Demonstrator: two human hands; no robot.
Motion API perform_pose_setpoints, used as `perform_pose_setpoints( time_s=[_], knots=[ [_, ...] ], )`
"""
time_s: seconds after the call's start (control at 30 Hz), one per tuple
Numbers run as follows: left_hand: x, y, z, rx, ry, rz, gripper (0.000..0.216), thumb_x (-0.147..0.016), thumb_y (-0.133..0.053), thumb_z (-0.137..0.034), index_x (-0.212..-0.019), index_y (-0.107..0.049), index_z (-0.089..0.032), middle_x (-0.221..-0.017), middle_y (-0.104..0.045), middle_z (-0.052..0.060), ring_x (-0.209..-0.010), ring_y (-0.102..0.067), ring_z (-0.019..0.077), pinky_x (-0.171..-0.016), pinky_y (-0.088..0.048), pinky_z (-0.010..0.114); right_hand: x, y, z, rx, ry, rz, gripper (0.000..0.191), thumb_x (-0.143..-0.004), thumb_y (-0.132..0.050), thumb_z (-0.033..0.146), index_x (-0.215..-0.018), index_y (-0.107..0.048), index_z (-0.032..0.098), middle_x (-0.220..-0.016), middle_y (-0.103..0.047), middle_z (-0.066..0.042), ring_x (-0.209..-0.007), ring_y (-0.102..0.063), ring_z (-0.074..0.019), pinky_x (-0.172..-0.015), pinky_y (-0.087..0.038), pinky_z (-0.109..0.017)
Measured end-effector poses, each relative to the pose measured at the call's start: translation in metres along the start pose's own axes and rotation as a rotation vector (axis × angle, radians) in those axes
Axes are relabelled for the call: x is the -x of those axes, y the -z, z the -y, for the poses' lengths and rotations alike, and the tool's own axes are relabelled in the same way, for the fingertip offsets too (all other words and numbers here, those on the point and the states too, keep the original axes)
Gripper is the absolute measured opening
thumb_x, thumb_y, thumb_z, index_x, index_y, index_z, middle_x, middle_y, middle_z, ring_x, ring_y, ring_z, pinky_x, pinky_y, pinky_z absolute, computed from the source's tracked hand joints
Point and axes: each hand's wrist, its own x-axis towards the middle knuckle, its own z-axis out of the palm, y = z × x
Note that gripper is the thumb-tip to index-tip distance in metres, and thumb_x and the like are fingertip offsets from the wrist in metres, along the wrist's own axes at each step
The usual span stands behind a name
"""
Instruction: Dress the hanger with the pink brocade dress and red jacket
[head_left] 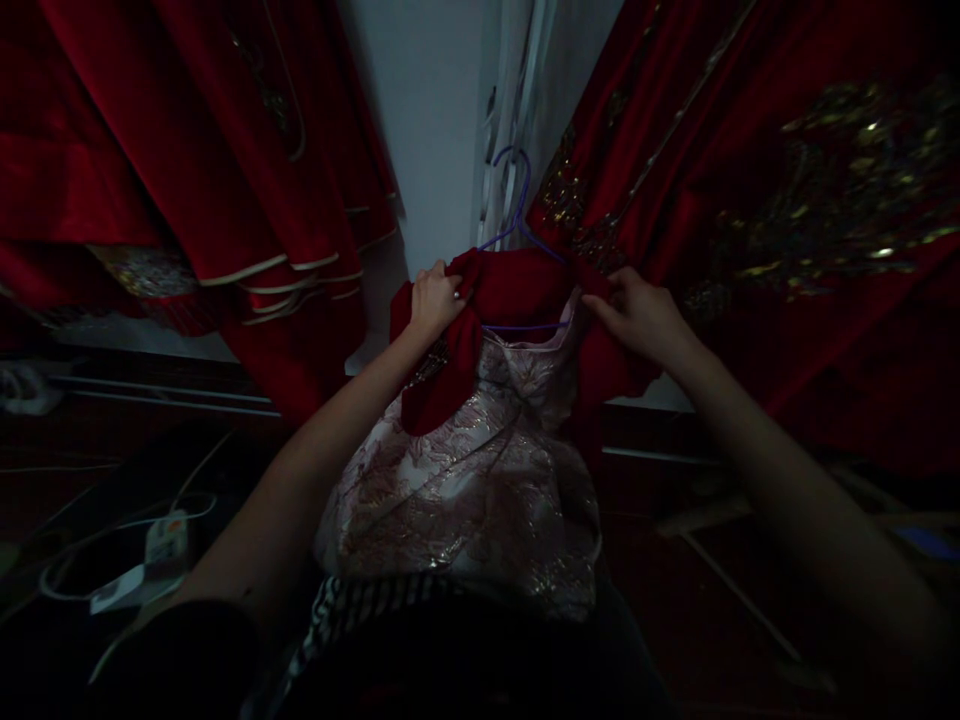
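Observation:
A purple hanger carries a red garment and a pale pink brocade dress with a shiny metallic pattern. My left hand, a ring on one finger, is closed on the red garment at its left shoulder. On the other side my right hand pinches the red cloth near the right shoulder. Between my hands the hanger's lower bar crosses the dress's neckline. The lower part of the dress hangs toward my lap.
Red garments with pale trim hang at the left. At the right hangs red cloth with gold sequins. A pale door or wall panel stands behind. A white power strip with cords lies low at the left. Wooden bars lie at the lower right.

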Motion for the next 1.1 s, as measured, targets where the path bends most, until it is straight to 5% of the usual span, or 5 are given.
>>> perform_pose_setpoints(
  time_s=[0.27,0.43,0.77,0.93,1.1],
  knots=[
    [0.002,-0.009,-0.001,0.029,-0.031,-0.057,0.031,-0.087,-0.048,-0.038,-0.094,-0.069,-0.016,-0.104,-0.059,0.015,-0.1,-0.055,0.0297,-0.091,-0.036,0.042,-0.024,-0.033,-0.018,-0.129,-0.099,-0.16,0.035,-0.085,-0.049,0.054,-0.083,-0.054,0.02,-0.073,-0.059,-0.006,-0.068,-0.056,-0.0214,-0.068,-0.044,-0.035],
    [0.004,-0.015,-0.004,0.097,-0.029,-0.089,0.029,-0.086,-0.051,-0.038,-0.091,-0.069,-0.017,-0.102,-0.059,0.014,-0.098,-0.055,0.0291,-0.09,-0.037,0.041,-0.034,-0.047,-0.015,-0.214,-0.146,-0.365,0.046,-0.091,-0.033,0.06,-0.093,-0.053,0.019,-0.084,-0.061,-0.01,-0.079,-0.058,-0.0234,-0.074,-0.044,-0.038],
    [0.003,-0.01,0.011,0.144,-0.025,-0.104,0.026,-0.084,-0.052,-0.039,-0.085,-0.067,-0.018,-0.115,-0.057,0.014,-0.107,-0.055,0.0322,-0.093,-0.038,0.046,-0.007,-0.113,0.09,-0.274,0.015,-0.074,0.036,-0.095,-0.034,0.047,-0.097,-0.055,0.018,-0.074,-0.063,-0.009,-0.065,-0.06,-0.0228,-0.064,-0.042,-0.031],
    [0.011,0.003,0.019,0.189,-0.113,-0.11,0.02,-0.079,-0.058,-0.033,-0.09,-0.063,-0.018,-0.133,-0.046,0.015,-0.122,-0.045,0.033,-0.099,-0.037,0.048,-0.004,-0.104,0.082,-0.354,0.059,-0.16,0.028,-0.092,-0.042,0.046,-0.086,-0.052,0.021,-0.072,-0.059,-0.003,-0.06,-0.054,-0.017,-0.062,-0.038,-0.028],
    [0.039,0.004,-0.009,0.206,-0.162,-0.171,0.021,-0.078,-0.06,-0.031,-0.095,-0.062,-0.019,-0.139,-0.039,0.014,-0.13,-0.035,0.0365,-0.102,-0.034,0.054,-0.002,-0.092,0.076,-0.455,0.097,-0.162,0.03,-0.089,-0.046,0.046,-0.074,-0.046,0.021,-0.063,-0.048,0.002,-0.056,-0.043,-0.0117,-0.059,-0.035,-0.024]
  ],
)
